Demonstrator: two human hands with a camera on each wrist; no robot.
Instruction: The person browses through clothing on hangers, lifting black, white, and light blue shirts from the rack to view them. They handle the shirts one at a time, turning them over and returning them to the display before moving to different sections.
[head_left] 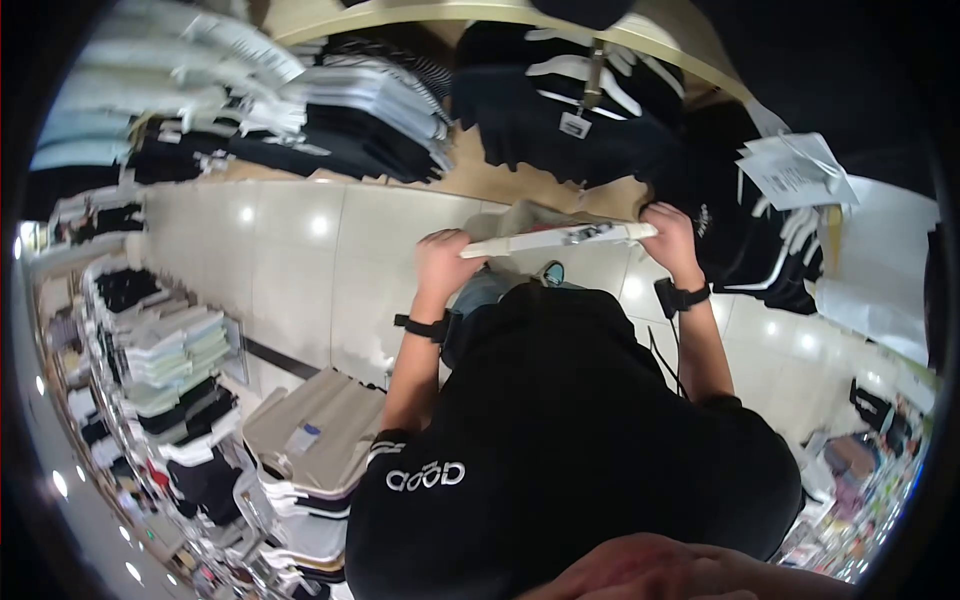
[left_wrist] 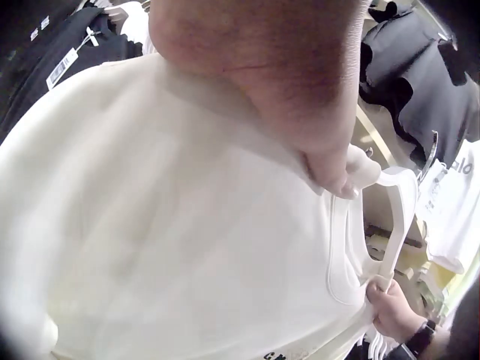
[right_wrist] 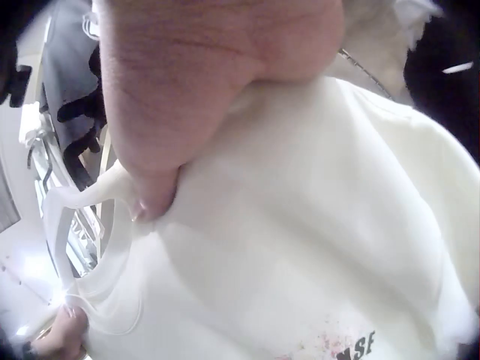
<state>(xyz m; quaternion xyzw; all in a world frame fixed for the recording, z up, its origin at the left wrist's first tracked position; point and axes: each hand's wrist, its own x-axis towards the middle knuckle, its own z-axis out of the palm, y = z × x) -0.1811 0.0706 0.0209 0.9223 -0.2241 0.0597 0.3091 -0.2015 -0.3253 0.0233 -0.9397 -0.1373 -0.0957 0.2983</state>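
A cream-white T-shirt (head_left: 530,241) hangs on a white hanger (left_wrist: 403,206) in front of the person's body. The left hand (head_left: 441,264) grips one shoulder of it, and the right hand (head_left: 672,242) grips the other. In the left wrist view the thumb of the left hand (left_wrist: 292,120) presses on the cloth beside the ribbed neckline. The right wrist view has the thumb of the right hand (right_wrist: 165,127) lying on the shirt front (right_wrist: 247,247) the same way. Dark lettering (right_wrist: 355,346) and a reddish print show low on the chest. The fingers behind the cloth are hidden.
Dark garments (head_left: 560,130) with a paper tag hang from a rack ahead. Folded clothes (head_left: 370,110) lie on a shelf at the upper left. A stack of beige shirts (head_left: 315,425) stands at the lower left. Glossy floor tiles (head_left: 290,260) run between the displays.
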